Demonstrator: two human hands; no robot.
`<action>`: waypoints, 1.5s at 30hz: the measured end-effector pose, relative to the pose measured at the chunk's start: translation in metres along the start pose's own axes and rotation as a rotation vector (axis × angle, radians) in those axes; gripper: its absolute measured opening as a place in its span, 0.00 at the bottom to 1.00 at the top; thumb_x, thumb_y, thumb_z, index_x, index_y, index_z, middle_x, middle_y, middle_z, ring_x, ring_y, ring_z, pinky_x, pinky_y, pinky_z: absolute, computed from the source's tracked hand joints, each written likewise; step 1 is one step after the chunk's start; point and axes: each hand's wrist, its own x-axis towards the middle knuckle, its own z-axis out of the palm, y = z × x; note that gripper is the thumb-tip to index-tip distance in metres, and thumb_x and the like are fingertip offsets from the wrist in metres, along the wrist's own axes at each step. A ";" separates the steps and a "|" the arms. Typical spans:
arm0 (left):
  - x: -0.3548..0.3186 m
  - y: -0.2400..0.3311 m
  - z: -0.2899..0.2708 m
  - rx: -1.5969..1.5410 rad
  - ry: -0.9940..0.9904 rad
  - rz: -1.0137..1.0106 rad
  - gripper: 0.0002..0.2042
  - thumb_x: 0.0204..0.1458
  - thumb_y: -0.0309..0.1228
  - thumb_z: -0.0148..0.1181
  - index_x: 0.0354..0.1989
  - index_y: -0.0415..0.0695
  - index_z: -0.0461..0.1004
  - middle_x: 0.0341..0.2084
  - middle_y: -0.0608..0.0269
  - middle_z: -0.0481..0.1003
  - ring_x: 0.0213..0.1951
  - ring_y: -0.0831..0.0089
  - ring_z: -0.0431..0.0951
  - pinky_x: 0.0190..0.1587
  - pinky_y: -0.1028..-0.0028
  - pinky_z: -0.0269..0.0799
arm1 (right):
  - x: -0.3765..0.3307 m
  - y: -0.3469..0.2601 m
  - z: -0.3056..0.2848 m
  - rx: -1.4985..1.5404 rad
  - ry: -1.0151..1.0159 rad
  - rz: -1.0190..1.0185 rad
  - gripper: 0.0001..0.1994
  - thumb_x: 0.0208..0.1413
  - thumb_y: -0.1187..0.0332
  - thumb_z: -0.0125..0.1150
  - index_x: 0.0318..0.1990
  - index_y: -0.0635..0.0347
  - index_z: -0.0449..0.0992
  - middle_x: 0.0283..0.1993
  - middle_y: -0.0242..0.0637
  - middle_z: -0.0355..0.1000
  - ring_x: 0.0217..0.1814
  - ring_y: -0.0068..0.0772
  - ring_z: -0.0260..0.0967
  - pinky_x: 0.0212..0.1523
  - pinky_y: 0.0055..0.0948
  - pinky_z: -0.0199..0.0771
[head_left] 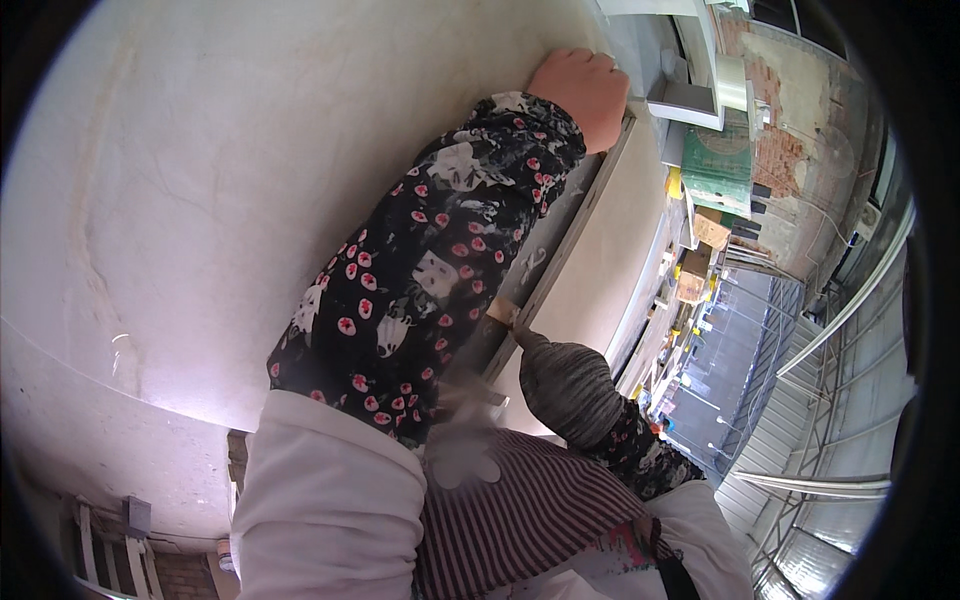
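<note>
My left hand, bare below a dark floral sleeve, reaches far forward. Its fingers are curled down at the far end of a long pale panel with a narrow raised edge. What lies under those fingers is hidden. Closer to my body is my right hand in a grey knit glove, closed beside the same edge. One fingertip meets a small light wooden piece that crosses a dark gap by the panel. The rest of the right fingers are hidden behind the glove's back, so its grip cannot be made out.
A large whitish surface fills the left side. Further right are a green box-like thing, cardboard boxes and a worn brick wall. A striped apron covers my front. Wooden slats show at lower left.
</note>
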 end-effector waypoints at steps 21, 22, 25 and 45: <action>0.003 0.004 -0.001 0.002 -0.020 -0.037 0.12 0.53 0.35 0.59 0.44 0.47 0.78 0.42 0.62 0.77 0.49 0.61 0.77 0.55 0.60 0.69 | -0.002 0.026 -0.002 -0.250 0.134 -0.194 0.17 0.59 0.73 0.53 0.53 0.74 0.73 0.28 0.41 0.73 0.24 0.36 0.71 0.24 0.33 0.72; 0.005 0.004 0.000 0.007 -0.024 -0.032 0.12 0.53 0.35 0.59 0.44 0.47 0.78 0.43 0.62 0.77 0.50 0.61 0.77 0.55 0.60 0.69 | -0.003 0.028 0.002 -0.339 0.037 -0.189 0.17 0.59 0.73 0.54 0.53 0.74 0.73 0.30 0.42 0.74 0.26 0.35 0.72 0.25 0.32 0.74; 0.004 0.004 -0.001 0.017 -0.042 -0.030 0.13 0.54 0.35 0.58 0.46 0.47 0.78 0.44 0.61 0.78 0.50 0.61 0.77 0.56 0.60 0.69 | 0.000 0.023 0.017 -0.077 -0.088 -0.188 0.18 0.59 0.73 0.56 0.55 0.74 0.72 0.34 0.43 0.75 0.32 0.32 0.75 0.31 0.29 0.78; -0.036 0.051 -0.121 0.063 -0.498 -0.286 0.21 0.54 0.36 0.53 0.53 0.36 0.73 0.47 0.42 0.78 0.52 0.48 0.77 0.56 0.57 0.71 | 0.015 0.014 0.019 -0.081 0.147 -0.450 0.10 0.61 0.69 0.53 0.47 0.59 0.77 0.34 0.43 0.77 0.35 0.48 0.76 0.36 0.44 0.77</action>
